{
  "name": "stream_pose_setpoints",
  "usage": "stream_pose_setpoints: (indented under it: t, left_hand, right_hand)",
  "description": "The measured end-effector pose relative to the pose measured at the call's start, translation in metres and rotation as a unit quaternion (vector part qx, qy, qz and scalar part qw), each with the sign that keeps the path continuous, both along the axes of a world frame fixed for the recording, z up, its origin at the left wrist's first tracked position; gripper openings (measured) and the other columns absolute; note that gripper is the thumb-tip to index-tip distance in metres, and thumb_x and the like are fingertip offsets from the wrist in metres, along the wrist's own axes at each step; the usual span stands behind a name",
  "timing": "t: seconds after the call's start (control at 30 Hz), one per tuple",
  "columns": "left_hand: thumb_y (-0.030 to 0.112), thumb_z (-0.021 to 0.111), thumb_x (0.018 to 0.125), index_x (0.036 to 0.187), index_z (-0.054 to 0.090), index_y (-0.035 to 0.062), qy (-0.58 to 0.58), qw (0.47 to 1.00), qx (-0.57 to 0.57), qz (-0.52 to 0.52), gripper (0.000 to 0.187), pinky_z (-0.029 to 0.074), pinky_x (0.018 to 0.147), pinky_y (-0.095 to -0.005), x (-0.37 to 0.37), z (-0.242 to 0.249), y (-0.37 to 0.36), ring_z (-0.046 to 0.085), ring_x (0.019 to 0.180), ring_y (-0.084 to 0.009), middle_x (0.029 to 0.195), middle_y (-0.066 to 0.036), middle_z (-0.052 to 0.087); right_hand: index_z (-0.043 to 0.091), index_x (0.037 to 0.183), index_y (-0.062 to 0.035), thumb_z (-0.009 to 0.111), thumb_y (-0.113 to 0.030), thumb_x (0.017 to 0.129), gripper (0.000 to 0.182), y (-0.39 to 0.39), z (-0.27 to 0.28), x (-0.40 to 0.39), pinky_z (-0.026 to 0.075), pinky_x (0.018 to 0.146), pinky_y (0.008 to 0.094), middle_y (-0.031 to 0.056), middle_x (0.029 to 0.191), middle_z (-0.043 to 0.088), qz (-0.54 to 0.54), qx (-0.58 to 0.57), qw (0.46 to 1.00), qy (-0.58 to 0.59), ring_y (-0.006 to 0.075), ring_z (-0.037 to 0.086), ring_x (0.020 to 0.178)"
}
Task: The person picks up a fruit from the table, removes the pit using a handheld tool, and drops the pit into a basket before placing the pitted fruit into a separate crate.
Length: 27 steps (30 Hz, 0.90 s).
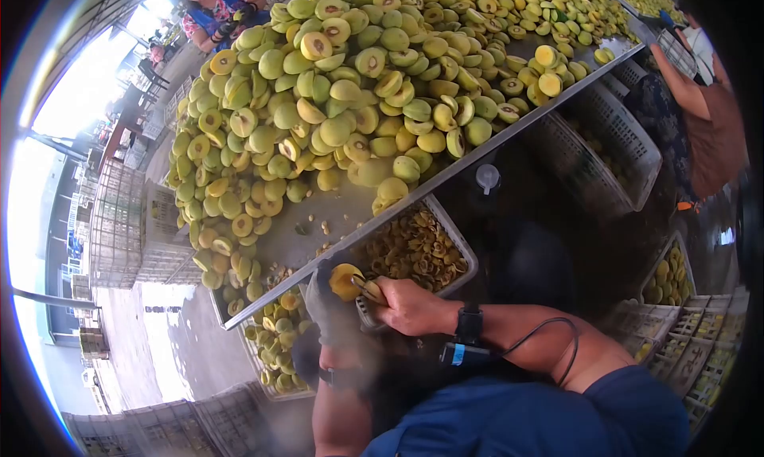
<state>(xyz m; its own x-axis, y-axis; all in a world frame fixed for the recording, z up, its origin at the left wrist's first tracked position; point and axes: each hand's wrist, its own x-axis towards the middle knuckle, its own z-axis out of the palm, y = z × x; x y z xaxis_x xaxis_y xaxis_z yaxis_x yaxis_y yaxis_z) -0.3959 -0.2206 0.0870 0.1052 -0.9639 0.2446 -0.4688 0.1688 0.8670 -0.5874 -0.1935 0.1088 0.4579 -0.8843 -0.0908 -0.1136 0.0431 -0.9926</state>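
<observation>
My left hand (325, 302), in a grey glove, is closed around a yellow peach half (345, 283) near the table's front edge. My right hand (407, 306) is bare and grips a small metal pitting tool (363, 284), whose tip is right at the cut side of that half. Below and beyond my hands stands a crate (469, 259) filled with brownish pits and scraps. To the left, under the table edge, a second crate (253, 347) holds green-yellow peach halves.
A large heap of green peach halves (342, 91) covers the metal table (298, 238), bounded by a raised rim (477, 150). Other crates (557, 158) stand along the right side, where a person (712, 138) is at work. Another person (219, 11) is at the far left.
</observation>
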Motion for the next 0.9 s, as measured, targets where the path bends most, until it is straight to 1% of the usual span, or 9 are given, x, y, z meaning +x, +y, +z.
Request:
stream_pose_setpoints:
  t: [0.07, 0.23, 0.33, 0.43, 0.53, 0.63, 0.73, 0.83, 0.9]
  left_hand:
    - [0.019, 0.048, 0.106, 0.119, 0.068, -0.0012, -0.077, 0.997, -0.032, -0.003, 0.031, 0.057, 0.088, -0.0344, -0.009, 0.003, 0.004, 0.068, 0.097, -0.0206, 0.111, -0.011, 0.072]
    - [0.016, 0.047, 0.105, 0.110, 0.072, -0.0011, -0.059, 0.996, -0.031, 0.060, 0.031, 0.056, 0.084, -0.0326, -0.035, 0.014, 0.004, 0.068, 0.092, -0.0182, 0.107, -0.009, 0.072]
    - [0.014, 0.047, 0.104, 0.106, 0.074, -0.0004, 0.127, 0.988, 0.033, 0.079, 0.031, 0.055, 0.083, -0.0322, -0.045, 0.016, 0.007, 0.067, 0.092, -0.0177, 0.105, -0.008, 0.072]
    - [0.013, 0.045, 0.105, 0.107, 0.071, -0.0045, 0.112, 0.992, 0.026, 0.058, 0.032, 0.056, 0.078, -0.0303, -0.051, 0.024, 0.010, 0.068, 0.086, -0.0176, 0.097, -0.010, 0.072]
    - [0.015, 0.047, 0.105, 0.105, 0.070, -0.0050, 0.094, 0.996, -0.015, 0.000, 0.030, 0.056, 0.076, -0.0310, -0.046, 0.024, 0.009, 0.068, 0.084, -0.0194, 0.096, -0.011, 0.072]
    - [0.020, 0.048, 0.106, 0.102, 0.068, -0.0055, 0.107, 0.990, -0.043, -0.084, 0.033, 0.056, 0.074, -0.0321, -0.039, 0.030, 0.010, 0.068, 0.081, -0.0207, 0.095, -0.014, 0.071]
    - [0.028, 0.046, 0.107, 0.099, 0.066, -0.0057, 0.351, 0.922, 0.122, -0.108, 0.040, 0.055, 0.071, -0.0328, -0.036, 0.040, 0.017, 0.066, 0.077, -0.0212, 0.093, -0.015, 0.070]
    - [0.032, 0.044, 0.108, 0.097, 0.065, -0.0057, 0.415, 0.890, 0.121, -0.147, 0.045, 0.054, 0.069, -0.0323, -0.035, 0.035, 0.018, 0.066, 0.076, -0.0207, 0.091, -0.015, 0.069]
    - [0.030, 0.043, 0.107, 0.097, 0.064, -0.0054, 0.444, 0.876, 0.125, -0.145, 0.042, 0.054, 0.069, -0.0322, -0.036, 0.036, 0.019, 0.065, 0.075, -0.0210, 0.090, -0.015, 0.068]
  right_hand:
    - [0.056, 0.108, 0.0052, 0.062, -0.020, 0.096, 0.029, -0.003, 0.008, -0.004, 0.052, 0.081, 0.0488, 0.0266, 0.093, 0.068, -0.002, -0.007, 0.998, 0.068, 0.0420, 0.069, 0.091]
    - [0.053, 0.116, 0.0050, 0.060, -0.019, 0.096, 0.032, -0.008, 0.019, -0.008, 0.051, 0.086, 0.0531, 0.0307, 0.102, 0.069, 0.025, 0.025, 0.980, 0.198, 0.0501, 0.066, 0.101]
    - [0.064, 0.104, 0.0053, 0.061, -0.015, 0.093, 0.023, -0.002, 0.008, -0.005, 0.054, 0.079, 0.0510, 0.0315, 0.096, 0.070, 0.007, 0.027, 0.994, 0.101, 0.0485, 0.069, 0.089]
    - [0.067, 0.106, 0.0042, 0.062, -0.013, 0.093, 0.022, -0.001, -0.018, 0.004, 0.055, 0.079, 0.0460, 0.0287, 0.093, 0.071, 0.090, -0.025, 0.995, -0.029, 0.0413, 0.071, 0.083]
    - [0.064, 0.094, 0.0012, 0.062, -0.015, 0.098, 0.017, -0.003, -0.022, -0.004, 0.053, 0.062, 0.0388, 0.0157, 0.076, 0.066, 0.164, 0.036, 0.972, -0.162, 0.0265, 0.064, 0.063]
    - [0.054, 0.089, -0.0053, 0.058, -0.015, 0.103, 0.017, 0.000, 0.007, -0.018, 0.042, 0.048, 0.0280, -0.0005, 0.073, 0.051, 0.231, 0.431, 0.831, -0.266, 0.0100, 0.049, 0.054]
    - [0.048, 0.086, -0.0101, 0.058, -0.017, 0.104, 0.022, 0.005, 0.007, -0.017, 0.035, 0.045, 0.0256, -0.0039, 0.068, 0.038, 0.258, 0.403, 0.839, -0.259, 0.0056, 0.039, 0.050]
    - [0.046, 0.080, -0.0129, 0.053, -0.021, 0.106, 0.029, 0.005, 0.002, -0.014, 0.035, 0.041, 0.0260, -0.0047, 0.061, 0.040, 0.295, 0.412, 0.817, -0.275, 0.0049, 0.042, 0.046]
    - [0.049, 0.090, -0.0098, 0.055, -0.019, 0.105, 0.019, 0.006, 0.005, -0.016, 0.036, 0.044, 0.0263, -0.0038, 0.065, 0.042, 0.299, 0.393, 0.822, -0.284, 0.0061, 0.042, 0.049]
